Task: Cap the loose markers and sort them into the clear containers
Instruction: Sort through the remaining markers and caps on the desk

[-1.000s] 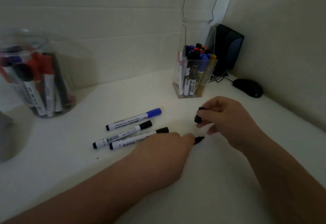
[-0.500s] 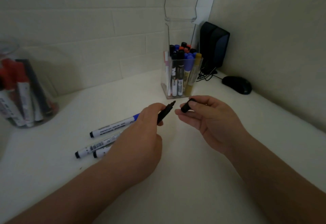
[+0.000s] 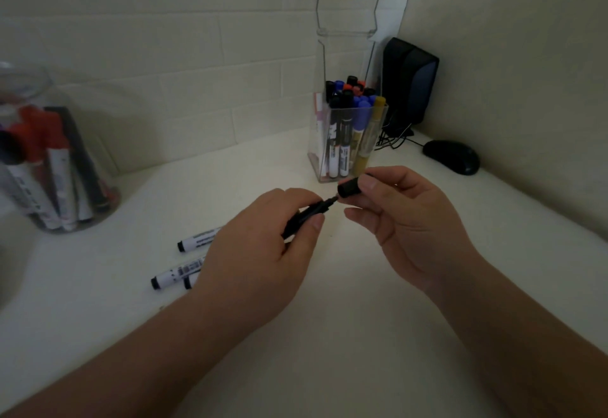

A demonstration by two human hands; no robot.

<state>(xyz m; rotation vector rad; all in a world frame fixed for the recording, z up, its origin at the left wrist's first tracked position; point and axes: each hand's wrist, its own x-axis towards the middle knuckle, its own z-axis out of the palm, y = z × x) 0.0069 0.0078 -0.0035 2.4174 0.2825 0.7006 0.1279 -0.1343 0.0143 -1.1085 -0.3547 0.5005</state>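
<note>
Head view: left hand [image 3: 256, 253] grips black marker [image 3: 307, 215], tip just beside cap [image 3: 349, 188] pinched by right hand [image 3: 418, 230].

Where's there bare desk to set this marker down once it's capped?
Bare desk: the near stretch this side of the left hand and right hand; along the wall between the round jar and the square holder; right of the right hand, before the mouse. Crowded: loose markers beside the left hand, and the corner with speaker and cables.
</note>
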